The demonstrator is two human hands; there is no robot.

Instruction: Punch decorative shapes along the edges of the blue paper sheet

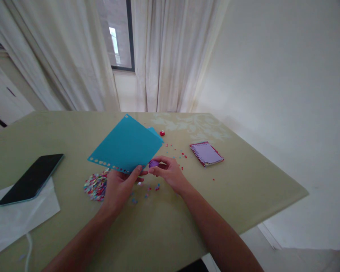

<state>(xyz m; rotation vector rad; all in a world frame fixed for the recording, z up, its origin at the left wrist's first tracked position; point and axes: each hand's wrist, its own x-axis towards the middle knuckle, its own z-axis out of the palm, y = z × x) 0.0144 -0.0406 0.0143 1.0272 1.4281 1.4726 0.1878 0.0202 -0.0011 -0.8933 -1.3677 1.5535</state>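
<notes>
A blue sheet of paper with a row of punched holes along its near-left edge is held up over the table. My left hand pinches its near edge between thumb and fingers. Close by at the sheet's right corner, my right hand is closed around a small purple craft punch. Whether the punch touches the paper is hard to see. Left of my left hand lies a heap of multicoloured paper confetti, partly hidden by that hand. Loose bits are scattered below and beyond the hands.
Behind the sheet are another blue piece of paper and a small red punch. A stack of lilac sheets lies right. A tablet rests partly on white paper at left, near a white cable.
</notes>
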